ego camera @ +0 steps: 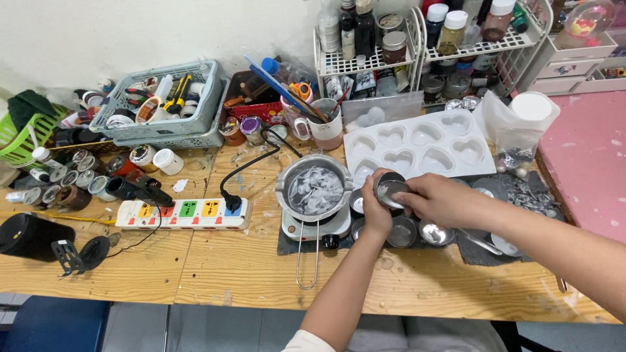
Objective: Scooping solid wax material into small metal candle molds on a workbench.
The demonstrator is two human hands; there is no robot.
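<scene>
Both our hands meet over a small metal tin point(392, 192), just right of the melting pot point(315, 189): left hand point(375, 212) cupping it, right hand point(438, 199) pinching its rim. Flakes in the pot look unmelted; the heart mould point(420, 146) behind sits empty. Other tins point(417, 231) crowd below.

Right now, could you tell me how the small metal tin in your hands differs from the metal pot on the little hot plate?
The small metal tin is held above the table between the left hand and right hand; the metal pot rests on the white hot plate. The tin is far smaller and tilted, the pot level. The pot holds pale flaky pieces and has a long wire handle; the tin has none. Both are round, shiny metal.
</scene>
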